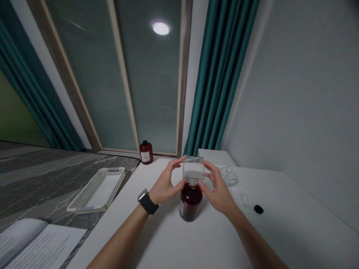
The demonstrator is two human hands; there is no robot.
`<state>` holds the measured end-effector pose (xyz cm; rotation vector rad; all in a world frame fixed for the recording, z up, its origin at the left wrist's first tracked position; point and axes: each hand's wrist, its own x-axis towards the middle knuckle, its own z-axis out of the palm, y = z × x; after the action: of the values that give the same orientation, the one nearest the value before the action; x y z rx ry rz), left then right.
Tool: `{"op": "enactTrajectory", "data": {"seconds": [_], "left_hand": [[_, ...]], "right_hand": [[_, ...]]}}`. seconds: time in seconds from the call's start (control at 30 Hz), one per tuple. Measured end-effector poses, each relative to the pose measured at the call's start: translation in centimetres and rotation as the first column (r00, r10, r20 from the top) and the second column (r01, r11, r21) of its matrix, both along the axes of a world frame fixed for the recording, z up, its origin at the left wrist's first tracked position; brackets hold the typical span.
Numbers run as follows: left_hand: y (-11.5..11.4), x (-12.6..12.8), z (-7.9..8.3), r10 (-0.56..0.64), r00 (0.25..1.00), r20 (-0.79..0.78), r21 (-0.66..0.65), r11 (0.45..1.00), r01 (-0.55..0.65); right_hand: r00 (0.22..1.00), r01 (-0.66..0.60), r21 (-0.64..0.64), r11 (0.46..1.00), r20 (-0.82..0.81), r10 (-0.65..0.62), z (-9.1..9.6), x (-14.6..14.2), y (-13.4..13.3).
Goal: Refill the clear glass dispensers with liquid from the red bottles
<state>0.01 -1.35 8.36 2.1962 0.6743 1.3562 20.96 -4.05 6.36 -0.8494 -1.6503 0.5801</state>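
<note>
Both hands grip a clear, square-sided bottle (193,169) from either side, turned upside down. Its neck meets the open mouth of a dark red-brown bottle (190,205), which stands upright on the white table (165,239). My left hand (168,181), with a dark watch on the wrist, has its fingers along the clear bottle's left side and the thumb low by its neck. My right hand (217,188) holds the right side the same way. Some whitish content or haze shows in the clear bottle's lower part. A black cap (258,209) lies to the right.
Another capped red-brown bottle (146,153) stands at the table's back left corner. Crumpled clear plastic (229,176) lies behind my right hand, near a white box (215,155). On the dark striped surface at left are a white basket (75,206) and an open book (47,244).
</note>
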Motion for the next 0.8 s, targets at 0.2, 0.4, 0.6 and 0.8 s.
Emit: {"op": "enactTrajectory", "data": {"seconds": [0.2, 0.4, 0.6, 0.8], "left_hand": [[-0.13, 0.01, 0.21, 0.008, 1.000, -0.003, 0.021, 1.000, -0.008], [-0.15, 0.02, 0.35, 0.001, 1.000, 0.003, 0.020, 1.000, -0.001], [-0.23, 0.08, 0.33, -0.004, 1.000, 0.027, 0.026, 1.000, 0.004], [-0.37, 0.02, 0.61, -0.019, 0.999, 0.033, 0.022, 1.000, 0.018]], "right_hand": [[1.000, -0.001, 0.032, 0.999, -0.001, 0.001, 0.19, -0.10, 0.00], [1.000, -0.005, 0.054, 0.999, 0.007, 0.005, 0.35, -0.10, 0.02], [1.000, 0.011, 0.066, 0.998, 0.009, -0.012, 0.26, -0.14, 0.11], [0.999, 0.025, 0.088, 0.996, 0.030, -0.028, 0.38, -0.11, -0.05]]}}
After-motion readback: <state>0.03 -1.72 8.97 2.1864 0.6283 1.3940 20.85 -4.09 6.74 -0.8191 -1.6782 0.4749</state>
